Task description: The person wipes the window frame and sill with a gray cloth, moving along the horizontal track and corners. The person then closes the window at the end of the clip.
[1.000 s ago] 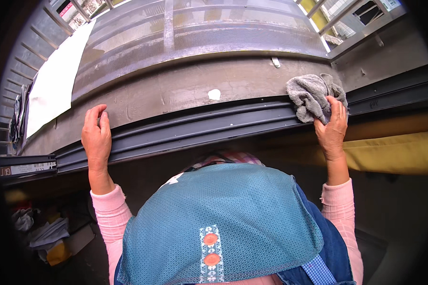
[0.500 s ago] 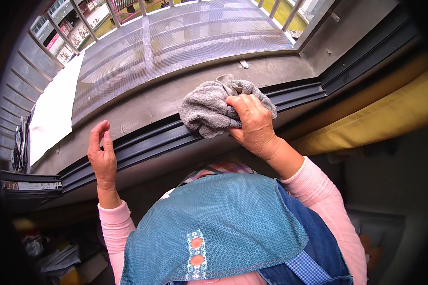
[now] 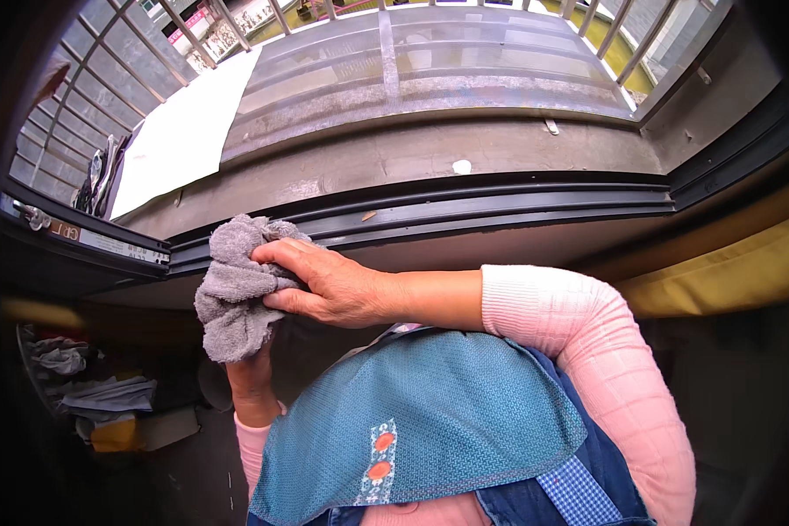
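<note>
A bunched grey towel [image 3: 233, 294] lies over the left part of the dark window track [image 3: 465, 209]. My right hand [image 3: 335, 285] reaches across to the left with its fingers and thumb gripping the towel's right side. Only the wrist end of my left hand [image 3: 252, 373] shows, just below the towel. The cloth covers its fingers, so whether they touch or hold it cannot be made out. A small brownish bit [image 3: 369, 216] lies on the track to the right of the towel.
Beyond the track is a grey sill [image 3: 394, 158] with a small white spot [image 3: 462, 167]. A white sheet [image 3: 180, 131] lies at the left, near metal bars [image 3: 140, 57]. Yellow fabric [image 3: 719, 272] hangs at the right. Cloths and papers [image 3: 110, 394] are piled at lower left.
My right hand has carried the towel leftward along the track. My left hand, open and in plain sight before, is now mostly behind the towel. The view has shifted left.
</note>
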Available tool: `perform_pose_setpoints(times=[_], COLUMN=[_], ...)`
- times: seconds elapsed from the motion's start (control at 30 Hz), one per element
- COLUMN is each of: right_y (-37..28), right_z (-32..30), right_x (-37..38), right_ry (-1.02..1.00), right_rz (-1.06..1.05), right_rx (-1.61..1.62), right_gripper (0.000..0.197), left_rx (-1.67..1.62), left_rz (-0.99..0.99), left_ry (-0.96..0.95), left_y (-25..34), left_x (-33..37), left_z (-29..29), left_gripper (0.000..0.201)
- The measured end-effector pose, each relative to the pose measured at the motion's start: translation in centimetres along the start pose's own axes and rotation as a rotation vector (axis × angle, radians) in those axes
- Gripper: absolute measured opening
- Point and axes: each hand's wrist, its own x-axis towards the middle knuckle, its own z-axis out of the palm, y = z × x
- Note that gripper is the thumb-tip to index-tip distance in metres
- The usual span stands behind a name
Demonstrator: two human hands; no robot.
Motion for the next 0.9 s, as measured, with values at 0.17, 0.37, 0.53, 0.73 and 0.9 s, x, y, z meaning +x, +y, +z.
perform_pose_setpoints(times=[0.17, 0.37, 0.53, 0.73, 0.9], right_y=[0.2, -1.7, -6.4, -8.3, -6.2], right_z=[2.1, -0.3, -7.5, -13.7, -14.7], right_x=[1.6, 2.6, 5.5, 1.7, -7.2], right_ry=[-0.369, -0.36, -0.125, -0.087, -0.084], right_rz=[0.139, -0.052, -0.193, -0.197, 0.165], right_rx=[0.028, -0.521, -0.743, -0.958, -1.539], right_gripper=[0.057, 0.051, 0.046, 0.044, 0.049], left_rx=[-0.01, 0.025, 0.152, 0.519, 1.411], left_rz=[0.104, 0.068, 0.39, 0.518, 0.306], left_ry=[0.079, 0.289, 0.444, 0.315, -0.068], left_y=[1.4, 2.2, 6.7, 7.9, 0.7], left_x=[-2.3, -3.3, 2.2, 8.0, 8.1], left_z=[-6.6, -9.4, -9.4, -6.8, -2.9], left_gripper=[0.035, 0.027, 0.032, 0.034, 0.034])
